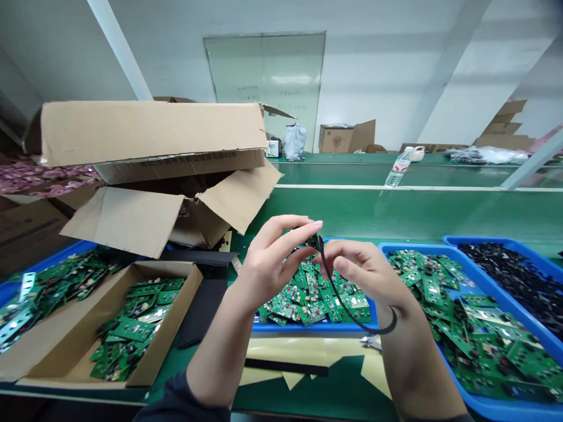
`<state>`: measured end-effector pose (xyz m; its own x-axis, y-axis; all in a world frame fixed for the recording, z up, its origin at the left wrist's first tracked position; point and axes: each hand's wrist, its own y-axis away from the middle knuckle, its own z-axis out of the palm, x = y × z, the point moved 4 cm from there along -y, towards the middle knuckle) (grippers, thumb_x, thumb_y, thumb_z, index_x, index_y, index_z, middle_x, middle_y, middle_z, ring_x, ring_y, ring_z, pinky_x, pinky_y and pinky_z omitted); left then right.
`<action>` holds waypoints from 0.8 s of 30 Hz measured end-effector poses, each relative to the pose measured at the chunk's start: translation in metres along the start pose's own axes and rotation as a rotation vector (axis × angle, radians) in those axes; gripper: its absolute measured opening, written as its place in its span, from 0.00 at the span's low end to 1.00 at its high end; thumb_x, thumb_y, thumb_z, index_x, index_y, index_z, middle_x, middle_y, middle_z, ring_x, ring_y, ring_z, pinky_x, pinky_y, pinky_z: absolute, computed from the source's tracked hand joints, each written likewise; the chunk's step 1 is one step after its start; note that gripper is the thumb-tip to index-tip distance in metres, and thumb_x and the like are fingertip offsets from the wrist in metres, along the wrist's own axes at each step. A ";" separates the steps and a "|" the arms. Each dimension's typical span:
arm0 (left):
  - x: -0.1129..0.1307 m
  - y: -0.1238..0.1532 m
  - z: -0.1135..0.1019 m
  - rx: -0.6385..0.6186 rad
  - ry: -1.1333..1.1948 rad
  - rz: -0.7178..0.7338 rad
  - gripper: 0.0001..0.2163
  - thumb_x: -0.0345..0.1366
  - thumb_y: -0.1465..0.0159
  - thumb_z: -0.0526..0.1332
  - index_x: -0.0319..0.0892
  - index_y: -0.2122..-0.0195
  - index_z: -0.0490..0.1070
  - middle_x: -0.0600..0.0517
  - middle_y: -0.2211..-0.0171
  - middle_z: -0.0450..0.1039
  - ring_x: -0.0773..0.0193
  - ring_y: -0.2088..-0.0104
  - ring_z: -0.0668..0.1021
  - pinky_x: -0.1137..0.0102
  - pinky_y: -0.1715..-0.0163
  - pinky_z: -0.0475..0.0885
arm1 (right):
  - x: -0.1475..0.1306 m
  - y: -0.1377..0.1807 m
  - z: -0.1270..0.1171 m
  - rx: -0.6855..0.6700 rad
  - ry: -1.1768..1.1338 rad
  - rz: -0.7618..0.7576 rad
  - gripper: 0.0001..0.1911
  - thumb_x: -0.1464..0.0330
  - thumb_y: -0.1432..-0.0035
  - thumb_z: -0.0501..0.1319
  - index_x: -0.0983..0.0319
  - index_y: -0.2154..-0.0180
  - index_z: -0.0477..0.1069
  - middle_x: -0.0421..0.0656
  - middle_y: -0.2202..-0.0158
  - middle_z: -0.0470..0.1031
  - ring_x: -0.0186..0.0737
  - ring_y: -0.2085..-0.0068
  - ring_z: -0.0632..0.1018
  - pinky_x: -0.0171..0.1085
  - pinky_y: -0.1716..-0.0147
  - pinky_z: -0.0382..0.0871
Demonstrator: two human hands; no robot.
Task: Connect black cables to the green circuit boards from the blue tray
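Observation:
My left hand (277,258) is raised at the middle, its fingers and thumb pinched around a small circuit board (312,241) seen nearly edge-on and mostly hidden. Facing it, my right hand (358,266) has curled fingers close to the board, at the upper part of a thin black strip (336,293). The strip hangs down in a loop and curves up across my right wrist. Behind and below both hands lies a blue tray (308,327) heaped with green circuit boards (303,296). The fingertips of my right hand are partly hidden.
An open cardboard box (169,316) of boards stands at left, below stacked cartons (153,135). On the right are a blue tray (479,404) of boards and another tray with small black parts (514,281). Scissors (372,343), yellowish sheets (303,347) and a black bar (285,367) lie in front.

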<state>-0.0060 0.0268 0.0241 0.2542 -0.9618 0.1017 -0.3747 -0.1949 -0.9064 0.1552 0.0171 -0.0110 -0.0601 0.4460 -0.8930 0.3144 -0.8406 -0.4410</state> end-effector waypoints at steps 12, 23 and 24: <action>-0.004 0.000 0.004 -0.040 0.068 -0.022 0.18 0.29 0.39 0.65 0.42 0.47 0.70 0.49 0.60 0.74 0.67 0.62 0.78 0.74 0.62 0.77 | 0.001 0.002 0.003 -0.002 -0.130 -0.053 0.13 0.63 0.38 0.61 0.62 0.74 0.70 0.39 0.77 0.72 0.32 0.75 0.72 0.32 0.74 0.67; -0.009 0.000 0.009 -0.128 0.286 -0.114 0.18 0.36 0.41 0.67 0.45 0.48 0.73 0.49 0.64 0.76 0.68 0.66 0.78 0.74 0.66 0.79 | 0.008 0.000 0.007 -0.038 -0.231 0.048 0.14 0.63 0.41 0.63 0.62 0.76 0.68 0.38 0.80 0.69 0.31 0.78 0.68 0.32 0.75 0.64; -0.009 0.000 0.010 -0.142 0.325 -0.137 0.18 0.36 0.41 0.67 0.45 0.48 0.74 0.49 0.63 0.76 0.68 0.66 0.79 0.74 0.65 0.80 | 0.008 0.000 0.007 -0.037 -0.220 0.040 0.13 0.64 0.41 0.63 0.62 0.76 0.68 0.37 0.80 0.69 0.31 0.77 0.68 0.31 0.75 0.64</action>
<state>0.0006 0.0376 0.0189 0.0226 -0.9312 0.3638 -0.4823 -0.3289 -0.8119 0.1482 0.0189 -0.0183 -0.2503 0.3312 -0.9098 0.3552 -0.8427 -0.4045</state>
